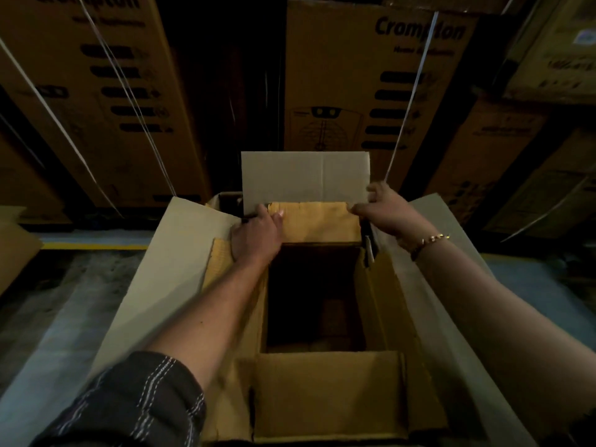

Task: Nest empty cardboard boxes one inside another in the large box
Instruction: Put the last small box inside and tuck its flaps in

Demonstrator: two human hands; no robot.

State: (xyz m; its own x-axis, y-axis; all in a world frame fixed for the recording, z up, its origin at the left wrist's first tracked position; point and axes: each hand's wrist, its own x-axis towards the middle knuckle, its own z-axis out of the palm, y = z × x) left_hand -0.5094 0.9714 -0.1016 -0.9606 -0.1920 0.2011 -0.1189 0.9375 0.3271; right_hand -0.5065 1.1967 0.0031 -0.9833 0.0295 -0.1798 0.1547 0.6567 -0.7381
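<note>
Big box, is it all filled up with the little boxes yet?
Not yet. One smaller box sits inside the large box. The left hand and right hand grip its far flap. Its dark middle has room, so more boxes may yet go in.

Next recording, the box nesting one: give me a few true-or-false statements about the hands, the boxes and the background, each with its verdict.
1. The left hand and the right hand both hold the far flap of the inner brown cardboard box. True.
2. The gold bracelet is on the left wrist. False: it is on the right wrist.
3. The large outer box with pale grey flaps is closed. False: its flaps stand open.
4. Tall printed cartons bound with white straps stand behind the boxes. True.
</note>
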